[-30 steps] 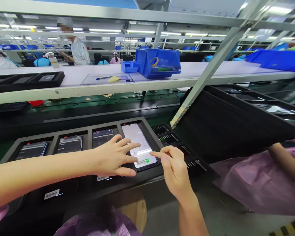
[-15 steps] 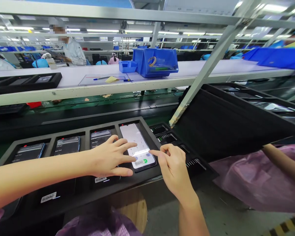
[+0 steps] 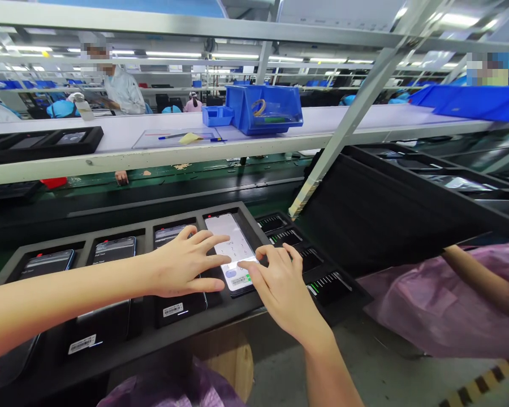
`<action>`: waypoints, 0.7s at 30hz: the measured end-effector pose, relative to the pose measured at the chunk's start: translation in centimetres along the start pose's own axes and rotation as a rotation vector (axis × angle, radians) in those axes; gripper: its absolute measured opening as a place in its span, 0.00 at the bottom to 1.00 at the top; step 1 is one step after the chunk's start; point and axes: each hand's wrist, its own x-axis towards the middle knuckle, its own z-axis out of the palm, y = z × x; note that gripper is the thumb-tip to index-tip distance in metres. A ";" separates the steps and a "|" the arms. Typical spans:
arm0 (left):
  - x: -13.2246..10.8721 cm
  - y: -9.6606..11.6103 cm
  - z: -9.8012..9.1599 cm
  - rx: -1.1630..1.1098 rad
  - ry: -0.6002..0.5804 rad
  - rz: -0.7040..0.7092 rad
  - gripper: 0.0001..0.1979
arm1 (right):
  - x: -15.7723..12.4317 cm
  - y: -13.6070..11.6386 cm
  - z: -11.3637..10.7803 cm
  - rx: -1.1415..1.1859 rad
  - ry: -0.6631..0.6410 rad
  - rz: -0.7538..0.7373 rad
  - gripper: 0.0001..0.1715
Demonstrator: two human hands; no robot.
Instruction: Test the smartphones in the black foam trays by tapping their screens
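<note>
A black tray (image 3: 146, 333) in front of me holds several phones in slots. The rightmost phone (image 3: 227, 240) shows a bright white dial pad. My left hand (image 3: 186, 263) lies spread and open, its fingertips on that phone's lower screen and its palm over the neighbouring dark phone (image 3: 167, 233). My right hand (image 3: 280, 285) rests on the lit phone's lower right corner, fingers stretched out, index finger on the screen near a green button. Neither hand holds anything.
Two more dark-screened phones (image 3: 110, 249) sit in the tray's left slots. A slanted black tray rack (image 3: 385, 209) stands at the right, behind a metal post (image 3: 339, 135). A white shelf (image 3: 152, 150) carries blue bins (image 3: 265, 107). A co-worker's arm in a pink sleeve (image 3: 470, 299) is at right.
My right hand has slid left and flattened from a pointing index finger onto the lit phone's lower edge. The left hand shifted slightly up the screen.
</note>
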 end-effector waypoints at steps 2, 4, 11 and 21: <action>0.0 0.1 0.1 -0.007 -0.003 -0.003 0.26 | 0.0 0.0 0.1 0.002 0.014 0.006 0.24; 0.1 0.1 0.2 -0.002 -0.010 0.002 0.26 | -0.2 0.2 0.1 0.012 0.068 0.019 0.23; 0.2 -0.1 0.6 0.029 -0.033 0.016 0.27 | -0.7 0.9 -0.3 -0.010 0.150 0.038 0.25; 0.3 0.3 0.5 0.018 -0.021 0.085 0.24 | -0.8 1.0 0.1 -0.049 0.185 0.071 0.25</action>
